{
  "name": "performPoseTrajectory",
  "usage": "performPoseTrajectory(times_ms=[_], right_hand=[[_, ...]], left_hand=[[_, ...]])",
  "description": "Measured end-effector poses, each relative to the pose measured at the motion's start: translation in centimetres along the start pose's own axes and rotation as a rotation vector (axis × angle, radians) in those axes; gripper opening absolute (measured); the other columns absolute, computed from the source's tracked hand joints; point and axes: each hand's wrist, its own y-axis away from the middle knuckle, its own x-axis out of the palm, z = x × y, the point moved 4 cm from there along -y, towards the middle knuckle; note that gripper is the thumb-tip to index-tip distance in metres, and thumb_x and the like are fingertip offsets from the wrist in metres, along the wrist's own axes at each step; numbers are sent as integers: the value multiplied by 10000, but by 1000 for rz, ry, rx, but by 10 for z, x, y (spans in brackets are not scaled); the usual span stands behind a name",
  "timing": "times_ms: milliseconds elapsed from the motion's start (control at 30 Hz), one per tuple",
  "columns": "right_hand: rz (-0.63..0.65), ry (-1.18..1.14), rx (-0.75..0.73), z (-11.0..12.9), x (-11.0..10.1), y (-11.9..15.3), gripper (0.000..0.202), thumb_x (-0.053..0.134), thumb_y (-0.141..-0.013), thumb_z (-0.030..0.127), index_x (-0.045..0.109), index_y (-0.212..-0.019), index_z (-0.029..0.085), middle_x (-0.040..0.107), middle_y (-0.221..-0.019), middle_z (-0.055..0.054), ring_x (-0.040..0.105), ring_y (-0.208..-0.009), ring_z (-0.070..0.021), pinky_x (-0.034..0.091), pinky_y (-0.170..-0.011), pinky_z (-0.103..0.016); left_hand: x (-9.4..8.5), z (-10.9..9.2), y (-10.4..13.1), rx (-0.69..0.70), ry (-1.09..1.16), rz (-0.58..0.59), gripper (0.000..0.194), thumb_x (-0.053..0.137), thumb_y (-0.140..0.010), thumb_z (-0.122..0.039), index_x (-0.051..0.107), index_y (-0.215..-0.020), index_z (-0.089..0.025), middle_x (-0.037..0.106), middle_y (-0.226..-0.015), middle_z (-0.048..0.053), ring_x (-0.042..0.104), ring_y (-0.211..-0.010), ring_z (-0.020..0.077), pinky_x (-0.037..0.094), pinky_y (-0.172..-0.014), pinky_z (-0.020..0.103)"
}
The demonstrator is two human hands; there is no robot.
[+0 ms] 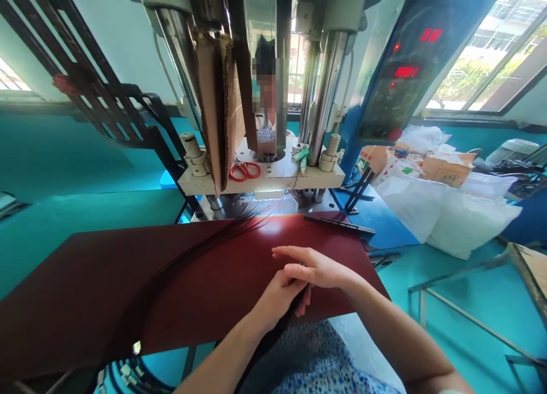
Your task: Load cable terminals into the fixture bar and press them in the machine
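Above the front edge of a dark red table (205, 274), my left hand (277, 297) is closed around a bundle of black cables (273, 338) that runs down toward my lap. My right hand (314, 268) lies over the left one at the bundle's end, its fingers stretched out and apart, palm against the cable ends. More thin dark cables (183, 260) cross the table from the machine (265, 177) to the left edge. A dark metal bar (339, 224) rests at the table's back right.
Red-handled scissors (245, 171) and cardboard (231, 109) are on the machine. A control panel (399, 74) stands right, near white sacks (461, 217). Coiled cables (132, 374) hang below the table at left. A metal frame (470, 268) stands at right.
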Motion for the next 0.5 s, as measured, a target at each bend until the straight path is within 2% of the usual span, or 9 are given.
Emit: performPoseTrajectory(times_ms=[100,133,167,233,267,367,433,500], right_hand=[[-152,123,34,-26,-31,13,468,327,-918,419,419,-1306,173,476,-1291,-68,456,-1162,-177,365,-975,-326],[-280,250,82,-39,-49,21,439,327,-923,389,437,-1287,171,475,-1289,-69,437,-1178,-174,333,-998,-325],[-404,437,158,-54,-68,31,410,349,-917,341,447,-1270,157,469,-1290,-85,420,-1187,-184,320,-999,-327],[-476,884,453,-86,-102,53,382,424,-847,177,470,-1219,98,491,-1236,-149,454,-1136,-229,350,-931,-336],[-429,1065,622,-101,-114,64,393,415,-799,93,483,-1185,88,536,-1153,-161,508,-1053,-239,375,-860,-338],[-351,1248,724,-119,-130,83,333,387,-723,11,544,-1004,99,582,-967,-154,564,-894,-246,357,-705,-323],[-276,1257,730,-117,-125,88,235,408,-715,59,535,-896,139,588,-904,-112,572,-828,-230,316,-616,-296],[-213,1152,707,-111,-113,88,159,434,-705,134,506,-844,163,594,-853,-79,566,-766,-215,279,-570,-283]], left_hand=[[-12,5,-3,14,29,-111,375,477,-804,-487,499,-792,-113,389,-454,-52,275,-322,34,159,-344,181],[-17,6,-3,12,61,-150,376,486,-795,-490,489,-821,-115,380,-466,-61,260,-320,29,141,-337,180],[-22,7,-1,8,93,-186,380,494,-785,-492,482,-829,-115,379,-481,-63,263,-324,26,138,-336,177],[-31,7,2,7,128,-243,382,510,-770,-487,476,-828,-111,387,-498,-60,285,-338,25,155,-339,172],[-34,7,5,7,134,-261,379,515,-768,-481,477,-829,-108,390,-500,-58,299,-349,28,169,-343,170],[-38,9,10,3,139,-292,366,518,-769,-462,480,-839,-104,388,-488,-55,324,-379,39,190,-351,167],[-37,9,12,7,146,-297,351,511,-777,-446,481,-862,-106,380,-483,-58,311,-386,41,186,-350,165],[-36,8,13,21,151,-297,327,505,-783,-432,473,-869,-118,370,-480,-63,293,-387,42,183,-347,163]])
